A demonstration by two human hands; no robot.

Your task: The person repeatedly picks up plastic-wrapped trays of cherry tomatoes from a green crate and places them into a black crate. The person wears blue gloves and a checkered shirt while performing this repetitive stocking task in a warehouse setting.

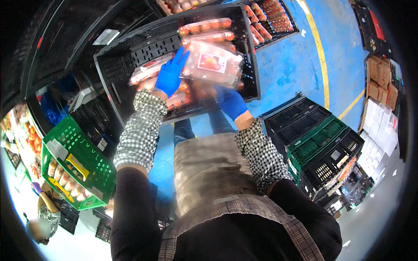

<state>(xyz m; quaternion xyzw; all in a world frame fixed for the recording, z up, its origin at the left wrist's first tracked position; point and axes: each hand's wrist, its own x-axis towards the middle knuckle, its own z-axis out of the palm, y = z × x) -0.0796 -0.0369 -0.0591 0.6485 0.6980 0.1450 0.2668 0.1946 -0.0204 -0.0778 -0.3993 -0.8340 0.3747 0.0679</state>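
Both my hands wear blue gloves over a black plastic crate (253, 70) with slotted walls. Several clear packs of round red-orange fruit, perhaps tomatoes, lie in it, one row (205, 26) near the far wall. A larger clear pack with a picture label (212, 62) is tilted above them. My left hand (171, 73) lies at that pack's left edge with fingers extended; whether it grips the pack is not plain. My right hand (230, 101) is at the pack's lower edge, its fingers blurred and partly hidden beneath it, so its hold cannot be made out.
Stacked black and green crates (313, 130) stand at the right, near cartons (378, 78). A green crate of packs (98, 163) is at the left. Another black crate of fruit packs (290, 31) lies beyond mine on the blue floor. A co-worker (49, 212) is at the lower left.
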